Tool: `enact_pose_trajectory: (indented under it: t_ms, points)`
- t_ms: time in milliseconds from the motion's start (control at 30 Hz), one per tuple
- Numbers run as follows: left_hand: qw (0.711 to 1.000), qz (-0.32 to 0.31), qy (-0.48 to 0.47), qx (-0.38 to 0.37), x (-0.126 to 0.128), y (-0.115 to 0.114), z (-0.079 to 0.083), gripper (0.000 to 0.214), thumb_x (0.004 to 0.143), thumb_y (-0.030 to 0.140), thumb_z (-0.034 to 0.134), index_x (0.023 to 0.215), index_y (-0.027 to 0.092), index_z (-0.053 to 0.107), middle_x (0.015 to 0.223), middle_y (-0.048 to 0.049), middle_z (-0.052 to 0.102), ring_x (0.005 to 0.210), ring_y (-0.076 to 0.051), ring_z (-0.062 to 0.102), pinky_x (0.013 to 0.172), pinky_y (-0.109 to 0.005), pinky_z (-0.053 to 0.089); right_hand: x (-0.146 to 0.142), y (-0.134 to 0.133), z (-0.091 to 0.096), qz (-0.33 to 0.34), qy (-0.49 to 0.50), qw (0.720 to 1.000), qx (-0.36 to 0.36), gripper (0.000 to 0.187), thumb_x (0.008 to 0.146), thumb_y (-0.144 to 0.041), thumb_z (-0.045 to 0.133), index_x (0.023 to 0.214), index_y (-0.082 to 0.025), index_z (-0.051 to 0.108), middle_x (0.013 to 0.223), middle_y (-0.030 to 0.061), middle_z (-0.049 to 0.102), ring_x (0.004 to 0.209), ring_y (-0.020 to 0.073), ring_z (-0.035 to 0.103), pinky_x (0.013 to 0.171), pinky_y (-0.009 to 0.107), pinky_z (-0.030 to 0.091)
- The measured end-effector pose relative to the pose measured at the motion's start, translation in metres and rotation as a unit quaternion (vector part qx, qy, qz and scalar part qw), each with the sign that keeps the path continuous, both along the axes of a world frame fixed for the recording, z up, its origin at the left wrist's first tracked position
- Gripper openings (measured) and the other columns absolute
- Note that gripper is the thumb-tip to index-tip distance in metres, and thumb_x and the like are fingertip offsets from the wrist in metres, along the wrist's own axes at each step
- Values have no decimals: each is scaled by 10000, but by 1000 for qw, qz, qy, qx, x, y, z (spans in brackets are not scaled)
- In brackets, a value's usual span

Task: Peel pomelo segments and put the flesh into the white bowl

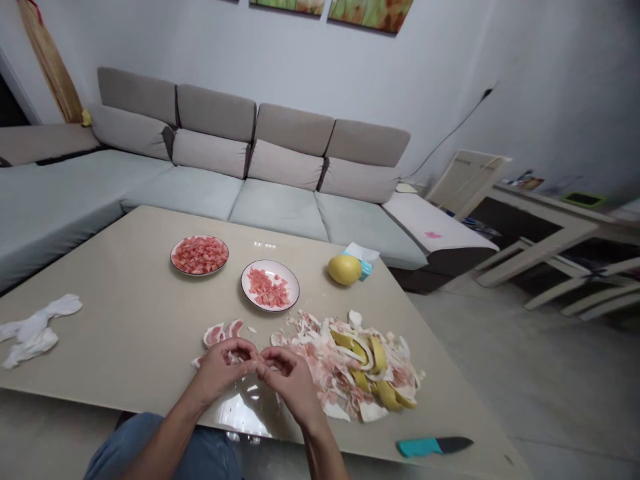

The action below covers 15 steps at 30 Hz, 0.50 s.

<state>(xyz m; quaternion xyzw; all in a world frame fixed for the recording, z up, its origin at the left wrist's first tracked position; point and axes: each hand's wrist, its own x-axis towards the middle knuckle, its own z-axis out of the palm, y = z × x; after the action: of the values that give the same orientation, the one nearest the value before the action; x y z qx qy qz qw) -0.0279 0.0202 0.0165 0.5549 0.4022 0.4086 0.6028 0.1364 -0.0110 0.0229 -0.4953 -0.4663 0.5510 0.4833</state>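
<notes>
My left hand (223, 370) and my right hand (294, 383) meet at the fingertips over the near part of the table. Both are pinched closed on a small piece of pomelo, mostly hidden by the fingers. Just beyond my left hand lie pomelo segments (215, 335) with pale membrane on them, partly covered by the hand. A heap of peel and membranes (345, 367) spreads out to the right of my right hand. Farther off, a white plate (289, 275) bears some pink pulp pieces (269, 289). Another plate (173, 262), farther left, is heaped with pulp (201, 255).
A whole yellow pomelo (345, 269) sits beside a blue tissue pack (366, 268) at the far right. A knife (434, 446) with a turquoise handle lies by the near right edge. Crumpled white gloves or tissue (37, 330) lie at left. Behind the table (135, 320) stands a sofa (273, 203).
</notes>
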Motion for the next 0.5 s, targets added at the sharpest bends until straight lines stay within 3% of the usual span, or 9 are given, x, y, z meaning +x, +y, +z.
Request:
enact_pose_trajectory:
  t_ms: [500]
  points:
    - [999,6,-5,47,0,-1,-14,183,726,290,709,848,161,663,828,-52,681,783,-184,613,763,-281,474,-3,4,-13,13,109,992,-65,236,649,-321,825,755,-153,697,643,-3,655,570,101,587,570,204,465]
